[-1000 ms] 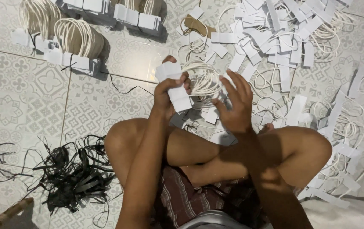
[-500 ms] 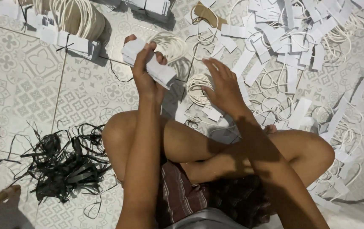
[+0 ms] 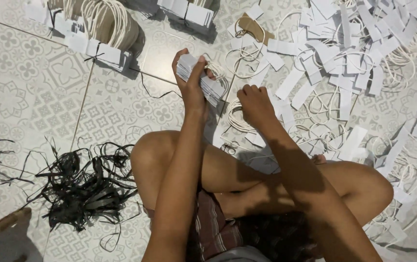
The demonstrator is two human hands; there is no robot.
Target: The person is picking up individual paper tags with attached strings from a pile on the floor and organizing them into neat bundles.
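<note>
Person sat cross-legged, both knees bent outward, bare shins crossing in front of the torso. Both arms reached forward and away from the body, over the legs.

Left arm ran nearly straight up the frame from the elbow, forearm bare, wrist roughly in line with it. Left hand (image 3: 192,80) was raised, fingers curled closed in a grip, thumb pressed along the near side, back of the hand toward the camera.

Right arm came in diagonally from the lower right, forearm in shadow. Right hand (image 3: 254,104) sat lower than and just beside the left, knuckles up, fingers bent downward and tucked under; fingertips hidden, so its grip could not be judged.
</note>
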